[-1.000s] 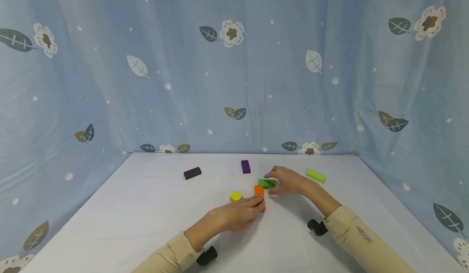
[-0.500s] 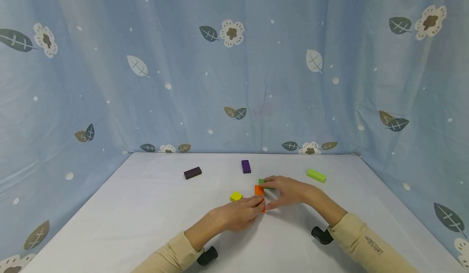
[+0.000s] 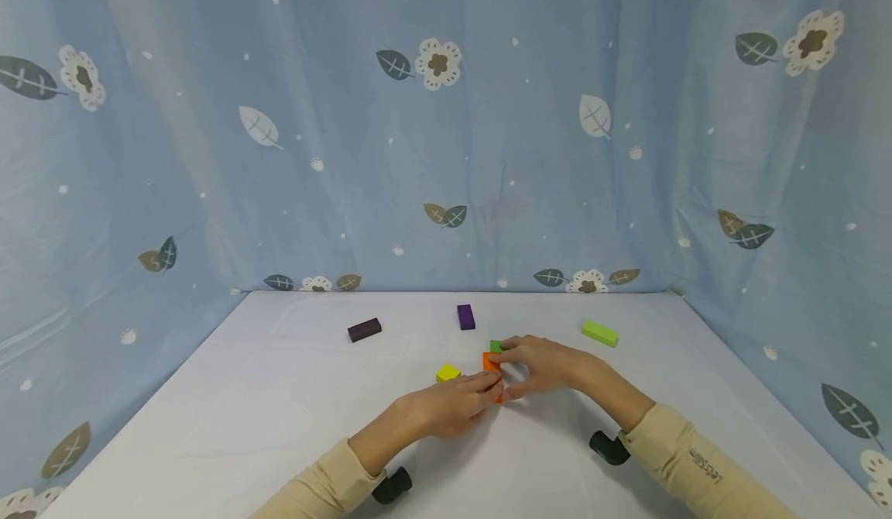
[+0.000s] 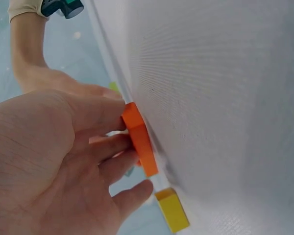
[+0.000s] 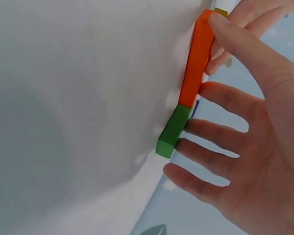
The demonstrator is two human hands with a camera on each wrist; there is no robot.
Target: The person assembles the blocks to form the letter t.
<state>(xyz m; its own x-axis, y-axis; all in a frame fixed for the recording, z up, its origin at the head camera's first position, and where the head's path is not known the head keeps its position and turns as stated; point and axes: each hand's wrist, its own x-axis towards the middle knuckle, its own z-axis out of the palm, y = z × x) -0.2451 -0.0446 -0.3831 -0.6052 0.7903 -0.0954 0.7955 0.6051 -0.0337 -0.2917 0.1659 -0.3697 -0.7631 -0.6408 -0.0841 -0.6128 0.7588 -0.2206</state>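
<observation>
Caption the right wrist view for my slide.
Right hand and left hand at an orange block, a green block at its end.

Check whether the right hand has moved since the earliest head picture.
Yes, the right hand shifted down the picture, away from the purple block.

The left hand [image 3: 453, 407] is barring the left side of the orange block [image 3: 491, 362], and the right hand [image 3: 543, 366] is barring its right. The green block [image 3: 496, 345] is touching its far end, and the yellow block [image 3: 448, 372] is crowding the left fingers. Behind, wide lanes of white tabletop [image 3: 244, 418] are running between the dark brown block [image 3: 365, 330], purple block [image 3: 466, 317] and lime green block [image 3: 600, 333]. Nearer, a gap is opening between the left sleeve [image 3: 324, 480] and right sleeve [image 3: 697, 461], with black wrist cameras [image 3: 392, 486] jutting in.
</observation>
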